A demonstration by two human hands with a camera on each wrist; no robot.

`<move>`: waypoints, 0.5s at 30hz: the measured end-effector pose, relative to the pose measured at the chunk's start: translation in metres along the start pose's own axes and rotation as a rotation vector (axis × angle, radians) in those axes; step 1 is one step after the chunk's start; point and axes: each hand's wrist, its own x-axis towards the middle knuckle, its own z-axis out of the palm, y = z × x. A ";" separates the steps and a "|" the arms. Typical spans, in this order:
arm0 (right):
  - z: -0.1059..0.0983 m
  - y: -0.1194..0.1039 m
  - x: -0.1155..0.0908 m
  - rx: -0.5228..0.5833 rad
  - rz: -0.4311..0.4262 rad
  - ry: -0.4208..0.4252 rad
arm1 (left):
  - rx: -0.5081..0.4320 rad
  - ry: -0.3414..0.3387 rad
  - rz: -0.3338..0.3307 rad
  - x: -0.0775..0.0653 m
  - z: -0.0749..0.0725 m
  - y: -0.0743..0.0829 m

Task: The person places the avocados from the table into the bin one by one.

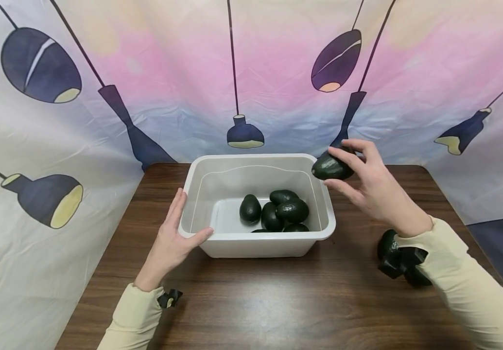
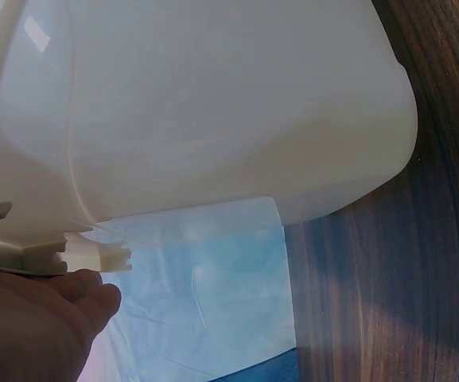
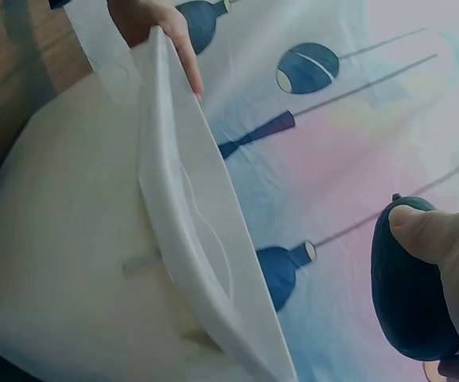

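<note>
A white plastic bin (image 1: 256, 236) stands on the wooden table with several dark green avocados (image 1: 292, 210) inside, mostly toward its right half. My left hand (image 1: 171, 243) rests against the bin's near left corner, its fingers extended along the outer side and the thumb over the front rim. In the left wrist view, the fingertips (image 2: 94, 298) are right at the rim. My right hand (image 1: 375, 187) pinches an avocado (image 1: 331, 167) between thumb and fingers above the bin's right rim. That same avocado (image 3: 410, 294) appears against the cloth in the right wrist view.
More avocados (image 1: 386, 241) lie on the table (image 1: 273, 301) beneath my right wrist, partly hidden by the wrist camera (image 1: 402, 262). A cloth backdrop (image 1: 181, 73) printed with hanging lamps rises behind the table and along its sides.
</note>
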 end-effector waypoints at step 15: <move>0.022 -0.014 0.005 0.004 -0.137 -0.156 | 0.005 -0.001 -0.004 0.000 0.000 -0.001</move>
